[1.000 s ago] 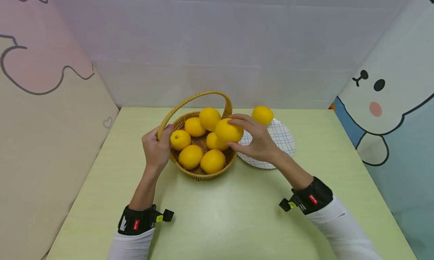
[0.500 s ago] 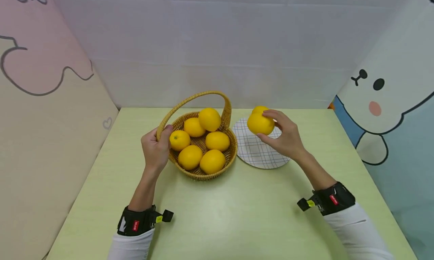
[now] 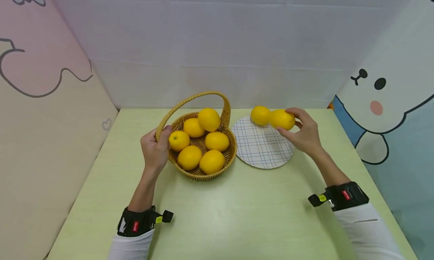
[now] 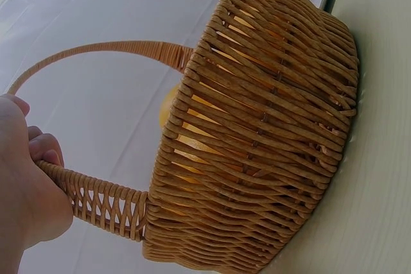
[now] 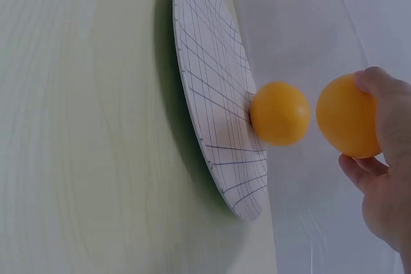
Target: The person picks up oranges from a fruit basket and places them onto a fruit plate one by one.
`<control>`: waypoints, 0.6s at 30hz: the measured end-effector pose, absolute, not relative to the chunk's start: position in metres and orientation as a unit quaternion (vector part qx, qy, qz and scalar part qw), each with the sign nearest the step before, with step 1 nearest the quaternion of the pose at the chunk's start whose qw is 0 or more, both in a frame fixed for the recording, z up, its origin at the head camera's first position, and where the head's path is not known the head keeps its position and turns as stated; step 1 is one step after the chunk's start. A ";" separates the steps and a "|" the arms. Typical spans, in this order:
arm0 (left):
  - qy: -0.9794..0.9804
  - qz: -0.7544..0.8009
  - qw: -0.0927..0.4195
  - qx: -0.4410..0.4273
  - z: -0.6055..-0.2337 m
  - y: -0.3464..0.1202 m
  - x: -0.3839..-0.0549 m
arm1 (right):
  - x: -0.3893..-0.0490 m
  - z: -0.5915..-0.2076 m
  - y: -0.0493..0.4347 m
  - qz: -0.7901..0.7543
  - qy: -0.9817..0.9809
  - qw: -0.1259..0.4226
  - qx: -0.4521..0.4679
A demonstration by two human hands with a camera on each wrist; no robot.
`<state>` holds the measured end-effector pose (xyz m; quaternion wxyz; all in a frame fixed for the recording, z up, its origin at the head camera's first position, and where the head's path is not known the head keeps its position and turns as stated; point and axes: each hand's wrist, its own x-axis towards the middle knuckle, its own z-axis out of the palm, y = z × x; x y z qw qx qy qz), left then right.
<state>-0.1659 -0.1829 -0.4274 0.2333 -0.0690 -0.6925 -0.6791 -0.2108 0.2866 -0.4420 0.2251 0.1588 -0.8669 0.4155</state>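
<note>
My left hand [image 3: 155, 149] grips the left side of the wicker basket's handle [image 3: 193, 98]; in the left wrist view the fingers wrap round the handle [image 4: 103, 200]. Several lemons [image 3: 211, 161] lie in the wicker basket [image 3: 202, 177], which stands on the table. With thumb and fingers my right hand [image 3: 303, 133] holds one lemon [image 3: 282, 119] above the right part of a white plate [image 3: 261, 150] with blue grid lines. Another lemon [image 3: 260, 115] rests at the plate's back edge. In the right wrist view the held lemon [image 5: 348, 116] is raised off the plate [image 5: 212, 88].
The pale table [image 3: 217, 214] reaches to a white back wall [image 3: 217, 45]. Printed panels stand at the left [image 3: 44, 139] and right [image 3: 400, 139] sides. The basket's rim stands close to the plate's left edge.
My right hand has carried the lemon from above the basket rightward to above the plate's right part. The left hand keeps its grip on the handle, and the basket has hardly moved.
</note>
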 end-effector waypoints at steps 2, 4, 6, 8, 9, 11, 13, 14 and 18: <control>-0.694 -0.678 0.234 -0.069 -0.428 -0.183 -0.166 | -0.212 -0.442 0.290 0.413 -0.870 0.224 0.148; -0.694 -0.678 0.234 -0.071 -0.428 -0.183 -0.166 | -0.213 -0.441 0.293 0.410 -0.874 0.222 0.138; -0.693 -0.678 0.233 -0.072 -0.428 -0.183 -0.166 | -0.214 -0.441 0.296 0.407 -0.876 0.221 0.130; -0.692 -0.679 0.233 -0.074 -0.428 -0.183 -0.166 | -0.216 -0.441 0.297 0.407 -0.878 0.219 0.125; -0.691 -0.680 0.234 -0.075 -0.427 -0.183 -0.166 | -0.216 -0.441 0.298 0.407 -0.879 0.218 0.122; -0.690 -0.680 0.235 -0.076 -0.427 -0.184 -0.167 | -0.218 -0.442 0.300 0.406 -0.880 0.216 0.117; -0.690 -0.680 0.236 -0.077 -0.427 -0.184 -0.167 | -0.220 -0.444 0.301 0.403 -0.884 0.210 0.111; -0.690 -0.680 0.237 -0.077 -0.427 -0.184 -0.167 | -0.221 -0.445 0.302 0.402 -0.886 0.207 0.107; -0.690 -0.680 0.237 -0.076 -0.427 -0.183 -0.167 | -0.224 -0.449 0.304 0.389 -0.898 0.188 0.085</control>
